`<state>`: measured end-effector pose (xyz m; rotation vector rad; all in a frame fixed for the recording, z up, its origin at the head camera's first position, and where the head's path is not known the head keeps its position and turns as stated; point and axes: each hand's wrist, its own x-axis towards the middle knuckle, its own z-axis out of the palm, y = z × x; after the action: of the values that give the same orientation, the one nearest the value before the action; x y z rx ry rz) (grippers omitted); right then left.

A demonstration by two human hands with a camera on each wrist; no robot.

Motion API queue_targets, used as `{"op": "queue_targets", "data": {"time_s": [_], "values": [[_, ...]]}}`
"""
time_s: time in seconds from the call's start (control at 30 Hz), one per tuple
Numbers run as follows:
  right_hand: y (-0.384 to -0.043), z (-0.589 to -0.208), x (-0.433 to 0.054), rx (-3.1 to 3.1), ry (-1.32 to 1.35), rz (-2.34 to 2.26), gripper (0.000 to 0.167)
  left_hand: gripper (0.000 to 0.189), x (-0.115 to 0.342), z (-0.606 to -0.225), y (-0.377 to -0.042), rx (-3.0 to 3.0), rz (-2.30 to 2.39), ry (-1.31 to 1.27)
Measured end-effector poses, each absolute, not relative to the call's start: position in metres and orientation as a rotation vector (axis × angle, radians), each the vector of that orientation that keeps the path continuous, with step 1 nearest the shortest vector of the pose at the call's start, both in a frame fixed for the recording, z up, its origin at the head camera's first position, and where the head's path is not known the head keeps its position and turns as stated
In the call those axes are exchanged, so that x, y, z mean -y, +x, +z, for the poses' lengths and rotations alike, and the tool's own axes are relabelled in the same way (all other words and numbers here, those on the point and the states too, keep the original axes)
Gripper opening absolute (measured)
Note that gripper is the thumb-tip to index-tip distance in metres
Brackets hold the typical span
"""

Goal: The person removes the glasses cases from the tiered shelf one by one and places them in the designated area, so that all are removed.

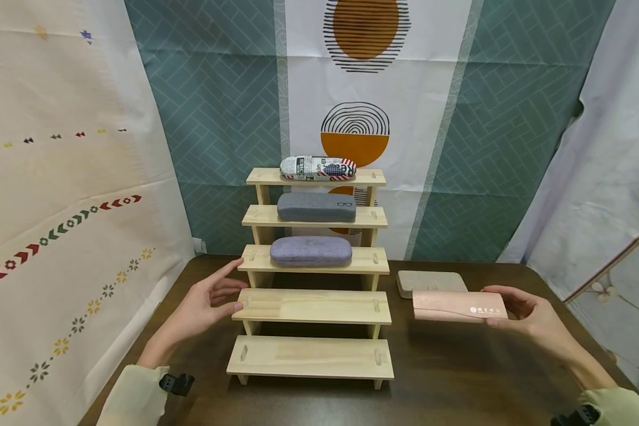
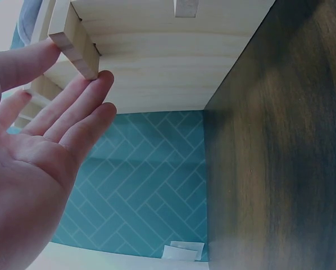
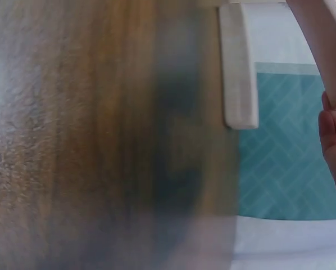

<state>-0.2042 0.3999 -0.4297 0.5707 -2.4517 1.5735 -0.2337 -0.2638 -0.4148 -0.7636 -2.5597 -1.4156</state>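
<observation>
Evidently, the fingers of my right hand (image 1: 529, 315) pinch the right end of the pink case (image 1: 449, 306), which I hold to the right of the wooden stand (image 1: 325, 305), nearer than the beige case (image 1: 431, 279) on the surface (image 1: 436, 373). I judge it light and fairly stiff, perhaps slippery; gripping closer to its middle would likely balance better. My left hand (image 1: 205, 303) has its fingers loosely spread, touching the stand's left side.
</observation>
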Motion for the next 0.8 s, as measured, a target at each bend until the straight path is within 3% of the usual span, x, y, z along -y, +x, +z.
{"op": "queue_targets", "data": {"time_s": [0.8], "values": [[-0.232,-0.466,-0.400,2.596,0.447,1.569,0.063,0.090,0.264,-0.414,-0.234,2.557,-1.416,-0.777]]}}
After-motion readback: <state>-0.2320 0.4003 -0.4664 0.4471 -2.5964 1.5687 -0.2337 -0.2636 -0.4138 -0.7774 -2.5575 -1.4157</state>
